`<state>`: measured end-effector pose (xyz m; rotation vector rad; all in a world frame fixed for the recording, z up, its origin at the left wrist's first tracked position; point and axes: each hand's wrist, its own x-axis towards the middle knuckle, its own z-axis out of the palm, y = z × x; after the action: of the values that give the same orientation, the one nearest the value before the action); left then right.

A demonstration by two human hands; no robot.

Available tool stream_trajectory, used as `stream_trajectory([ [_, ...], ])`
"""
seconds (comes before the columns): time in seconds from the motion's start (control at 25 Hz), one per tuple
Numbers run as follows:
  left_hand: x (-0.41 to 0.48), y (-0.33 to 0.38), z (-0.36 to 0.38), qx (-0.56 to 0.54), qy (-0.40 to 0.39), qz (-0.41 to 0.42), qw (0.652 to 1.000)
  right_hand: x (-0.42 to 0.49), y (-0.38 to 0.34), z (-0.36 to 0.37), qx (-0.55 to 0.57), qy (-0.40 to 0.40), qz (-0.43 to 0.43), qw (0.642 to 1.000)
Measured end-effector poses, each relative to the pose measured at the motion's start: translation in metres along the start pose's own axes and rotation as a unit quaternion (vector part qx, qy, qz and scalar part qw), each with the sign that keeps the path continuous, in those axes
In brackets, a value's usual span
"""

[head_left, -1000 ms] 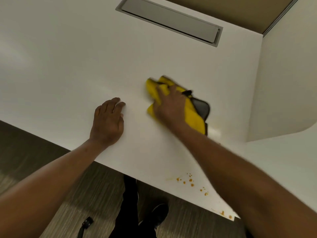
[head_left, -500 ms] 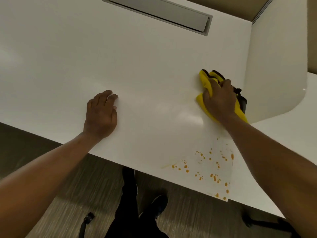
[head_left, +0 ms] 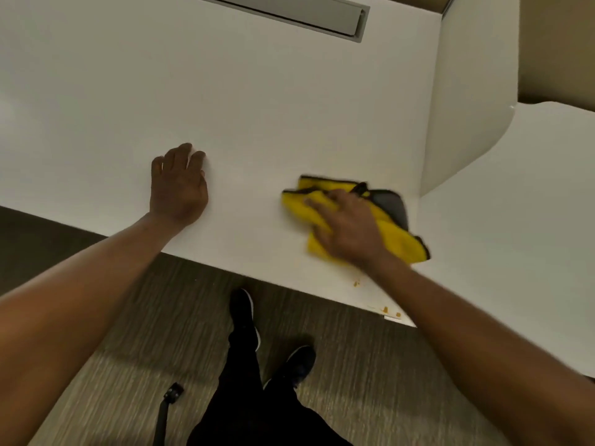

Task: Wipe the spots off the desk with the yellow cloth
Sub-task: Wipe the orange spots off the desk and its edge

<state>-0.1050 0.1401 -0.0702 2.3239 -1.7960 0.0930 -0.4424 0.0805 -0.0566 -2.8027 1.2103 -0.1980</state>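
Note:
The yellow cloth [head_left: 396, 239], dark-edged with a grey underside showing, lies crumpled on the white desk [head_left: 257, 107] near its front edge. My right hand [head_left: 351, 230] presses flat on top of it, fingers spread over the fabric. A few orange spots [head_left: 356, 283] remain just in front of the cloth, and two more orange spots [head_left: 391, 312] sit at the desk's front corner. My left hand [head_left: 178, 185] rests palm down on the bare desk to the left, holding nothing.
A grey cable tray lid [head_left: 289, 11] is set into the desk at the back. A white divider panel [head_left: 467, 107] stands upright on the right, with another white surface [head_left: 515, 236] beyond it. Below are the carpet, my legs and shoes [head_left: 244, 317].
My right hand swept the cloth right to the divider, then back left and toward the front edge over the spotted patch. Far fewer orange spots show now. The left hand stayed put.

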Motion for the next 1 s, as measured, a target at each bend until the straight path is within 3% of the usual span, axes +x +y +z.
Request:
stream_trajectory([
  [0.12,-0.016,0.026,-0.002,0.001,-0.012,-0.020,1.000,0.025,0.054,-0.010,-0.021,0.032,0.177,0.983],
  [0.24,-0.032,0.050,0.003,-0.023,-0.027,-0.013,0.999,0.037,-0.002,0.003,-0.034,0.024,0.311,0.949],
  [0.32,-0.033,0.056,0.006,-0.020,-0.033,-0.028,0.999,0.022,-0.066,0.014,-0.014,0.005,0.254,0.967],
  [0.4,-0.031,0.055,0.007,-0.017,-0.031,-0.031,0.999,-0.011,-0.108,0.021,0.008,-0.012,0.114,0.993],
  [0.48,-0.030,0.053,0.008,-0.027,-0.025,-0.027,0.999,-0.029,-0.090,0.017,0.039,-0.027,-0.026,0.999],
  [0.56,-0.031,0.054,0.009,-0.026,-0.018,-0.027,0.999,-0.017,-0.026,0.007,0.015,-0.011,-0.064,0.998],
  [0.6,-0.031,0.054,0.009,-0.022,-0.017,-0.029,0.999,-0.004,0.007,0.003,-0.003,0.015,-0.021,1.000],
  [0.68,-0.031,0.054,0.009,-0.017,-0.020,-0.030,0.999,0.028,0.057,-0.008,-0.015,0.049,0.150,0.987],
  [0.76,-0.030,0.053,0.010,-0.012,-0.022,-0.030,0.999,0.058,0.051,-0.003,-0.016,0.051,0.323,0.945],
  [0.8,-0.029,0.053,0.011,-0.011,-0.023,-0.032,0.999,0.066,0.028,0.003,-0.027,0.034,0.353,0.934],
  [0.88,-0.029,0.053,0.011,-0.014,-0.022,-0.036,0.999,0.058,-0.032,0.014,-0.023,0.023,0.276,0.961],
  [1.0,-0.030,0.052,0.013,-0.018,-0.016,-0.034,0.999,0.005,-0.075,0.022,0.012,-0.001,0.049,0.999],
])
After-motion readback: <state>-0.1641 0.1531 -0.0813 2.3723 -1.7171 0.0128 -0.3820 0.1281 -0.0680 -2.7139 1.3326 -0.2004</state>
